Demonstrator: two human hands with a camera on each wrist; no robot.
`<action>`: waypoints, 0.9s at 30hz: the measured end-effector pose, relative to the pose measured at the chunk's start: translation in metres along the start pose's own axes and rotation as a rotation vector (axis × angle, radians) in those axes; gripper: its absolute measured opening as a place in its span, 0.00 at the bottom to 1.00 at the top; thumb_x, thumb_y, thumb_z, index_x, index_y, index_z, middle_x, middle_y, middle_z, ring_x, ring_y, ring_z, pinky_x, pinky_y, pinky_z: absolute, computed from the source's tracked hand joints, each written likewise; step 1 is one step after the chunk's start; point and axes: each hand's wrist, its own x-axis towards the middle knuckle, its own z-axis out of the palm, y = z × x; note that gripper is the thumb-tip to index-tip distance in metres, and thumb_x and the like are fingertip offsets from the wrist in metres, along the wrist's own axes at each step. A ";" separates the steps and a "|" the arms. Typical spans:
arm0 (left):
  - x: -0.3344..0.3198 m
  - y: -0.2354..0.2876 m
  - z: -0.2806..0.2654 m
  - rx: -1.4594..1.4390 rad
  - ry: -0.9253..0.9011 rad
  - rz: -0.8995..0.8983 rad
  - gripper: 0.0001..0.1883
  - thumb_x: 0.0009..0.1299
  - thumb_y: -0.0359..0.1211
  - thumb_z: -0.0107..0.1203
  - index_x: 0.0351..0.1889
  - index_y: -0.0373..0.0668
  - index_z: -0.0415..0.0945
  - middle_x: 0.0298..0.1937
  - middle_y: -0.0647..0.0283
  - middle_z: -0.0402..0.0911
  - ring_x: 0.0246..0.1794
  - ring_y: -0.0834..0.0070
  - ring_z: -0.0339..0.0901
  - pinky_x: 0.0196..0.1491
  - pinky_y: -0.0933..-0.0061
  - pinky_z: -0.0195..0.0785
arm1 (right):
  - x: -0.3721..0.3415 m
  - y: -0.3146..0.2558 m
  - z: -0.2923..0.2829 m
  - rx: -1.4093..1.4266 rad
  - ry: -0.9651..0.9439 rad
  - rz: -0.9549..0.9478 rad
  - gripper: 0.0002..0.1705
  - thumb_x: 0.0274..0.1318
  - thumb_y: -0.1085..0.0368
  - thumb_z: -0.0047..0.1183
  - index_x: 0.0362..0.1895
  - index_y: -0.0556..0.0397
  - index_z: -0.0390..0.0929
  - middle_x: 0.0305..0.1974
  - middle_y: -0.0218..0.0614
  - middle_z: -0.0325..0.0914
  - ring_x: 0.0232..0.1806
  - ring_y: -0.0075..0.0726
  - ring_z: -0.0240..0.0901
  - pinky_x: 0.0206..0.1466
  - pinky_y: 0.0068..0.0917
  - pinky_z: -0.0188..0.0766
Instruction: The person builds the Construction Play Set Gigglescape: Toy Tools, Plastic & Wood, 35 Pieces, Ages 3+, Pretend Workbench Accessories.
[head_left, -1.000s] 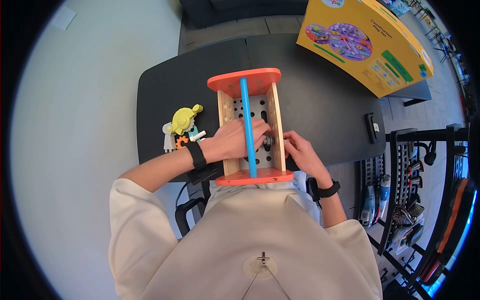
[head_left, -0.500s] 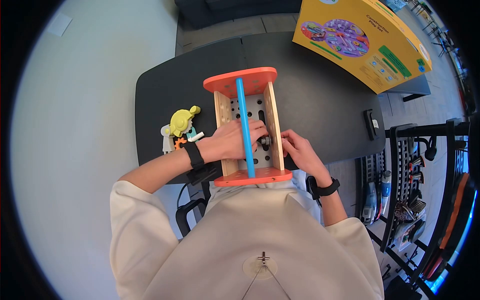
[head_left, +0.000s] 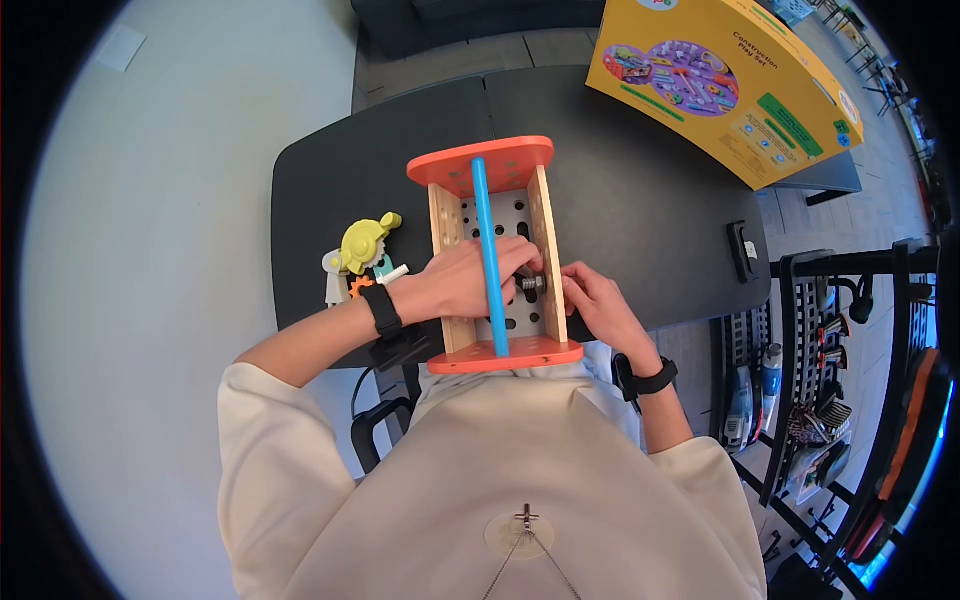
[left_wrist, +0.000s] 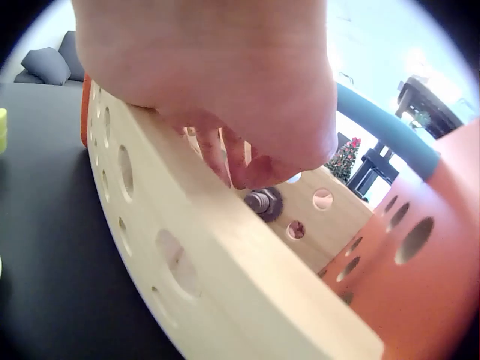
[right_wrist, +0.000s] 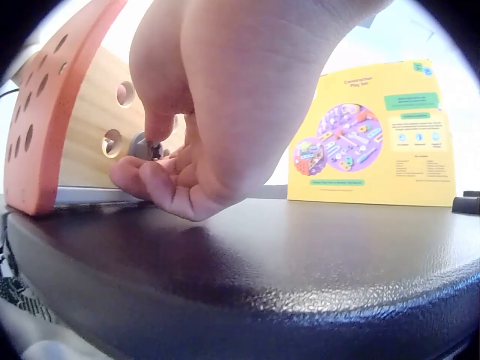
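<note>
A toy toolbox with red end panels [head_left: 480, 163], pale wooden side walls [head_left: 548, 250] and a blue bar handle [head_left: 487, 230] stands at the table's near edge. A grey bolt [head_left: 530, 284] passes through its right wall, with a dark nut [left_wrist: 271, 204] on the thread inside. My left hand [head_left: 465, 278] reaches under the handle into the box. Its fingers lie just above the nut, which shows uncovered in the left wrist view. Outside the wall, my right hand [head_left: 600, 305] pinches the bolt's grey head [right_wrist: 141, 146] between thumb and fingers.
Left of the toolbox lie a yellow toy piece [head_left: 362, 245], an orange gear [head_left: 360, 287], a white screw [head_left: 394, 273] and a grey piece [head_left: 335, 278]. A yellow play set box [head_left: 720, 90] stands at the back right. A black object [head_left: 742, 250] lies near the table's right edge.
The left fingers have shifted slightly up and toward the right wall, and more of the bolt's thread shows. The right hand stays at the bolt head. The view has shifted a little.
</note>
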 end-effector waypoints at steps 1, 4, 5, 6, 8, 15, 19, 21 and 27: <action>0.000 0.002 0.000 0.001 0.000 -0.001 0.20 0.69 0.25 0.54 0.60 0.42 0.77 0.50 0.57 0.83 0.52 0.55 0.83 0.54 0.54 0.79 | 0.000 0.000 0.000 0.006 0.003 0.000 0.18 0.82 0.57 0.49 0.52 0.62 0.77 0.33 0.36 0.83 0.33 0.30 0.79 0.42 0.32 0.78; 0.001 0.003 0.004 0.060 0.021 -0.060 0.17 0.75 0.32 0.56 0.60 0.43 0.78 0.50 0.57 0.83 0.53 0.57 0.82 0.55 0.56 0.79 | 0.000 -0.001 0.000 -0.001 0.004 -0.008 0.18 0.82 0.57 0.49 0.52 0.62 0.77 0.33 0.37 0.83 0.33 0.30 0.79 0.42 0.32 0.78; 0.002 -0.002 0.009 0.156 -0.004 -0.030 0.15 0.77 0.37 0.55 0.58 0.41 0.79 0.49 0.58 0.82 0.52 0.56 0.82 0.54 0.55 0.80 | 0.000 -0.001 0.000 -0.003 0.003 -0.007 0.18 0.82 0.57 0.49 0.52 0.62 0.77 0.33 0.37 0.83 0.33 0.30 0.79 0.42 0.32 0.78; 0.002 -0.005 0.013 0.253 -0.028 0.001 0.16 0.80 0.42 0.55 0.56 0.40 0.79 0.48 0.58 0.82 0.50 0.56 0.82 0.53 0.54 0.81 | 0.000 0.000 0.000 -0.009 0.006 -0.006 0.18 0.82 0.57 0.49 0.52 0.62 0.77 0.33 0.37 0.83 0.33 0.30 0.79 0.42 0.32 0.78; 0.003 -0.005 0.012 0.228 -0.029 0.011 0.18 0.81 0.44 0.54 0.56 0.40 0.79 0.47 0.57 0.82 0.50 0.56 0.82 0.53 0.53 0.81 | 0.000 -0.001 0.001 -0.017 0.009 -0.007 0.18 0.82 0.57 0.49 0.52 0.62 0.77 0.33 0.37 0.83 0.33 0.30 0.79 0.42 0.32 0.78; 0.003 0.003 0.003 0.093 -0.054 -0.056 0.17 0.82 0.45 0.54 0.57 0.45 0.80 0.50 0.59 0.83 0.53 0.56 0.83 0.54 0.55 0.79 | -0.001 -0.003 0.002 -0.032 0.020 0.003 0.18 0.83 0.57 0.48 0.53 0.62 0.77 0.33 0.37 0.84 0.33 0.31 0.79 0.42 0.32 0.78; 0.006 -0.007 0.013 0.167 -0.055 -0.021 0.16 0.82 0.45 0.54 0.54 0.43 0.81 0.47 0.58 0.83 0.51 0.56 0.83 0.53 0.54 0.78 | -0.001 -0.002 0.002 -0.035 0.020 0.001 0.18 0.83 0.57 0.48 0.54 0.62 0.77 0.33 0.37 0.84 0.33 0.31 0.80 0.42 0.32 0.78; 0.010 -0.009 0.017 0.214 -0.029 0.048 0.17 0.82 0.46 0.55 0.50 0.41 0.82 0.44 0.58 0.83 0.48 0.56 0.83 0.53 0.54 0.76 | -0.001 -0.004 0.002 -0.041 0.021 0.000 0.18 0.83 0.57 0.48 0.54 0.62 0.77 0.33 0.38 0.84 0.33 0.31 0.80 0.42 0.32 0.78; 0.014 -0.016 0.029 0.183 0.050 0.105 0.16 0.80 0.44 0.59 0.46 0.39 0.81 0.40 0.58 0.82 0.44 0.57 0.82 0.53 0.56 0.71 | -0.002 -0.003 0.003 -0.060 0.025 -0.013 0.18 0.84 0.57 0.46 0.53 0.62 0.77 0.32 0.39 0.83 0.33 0.32 0.80 0.42 0.33 0.78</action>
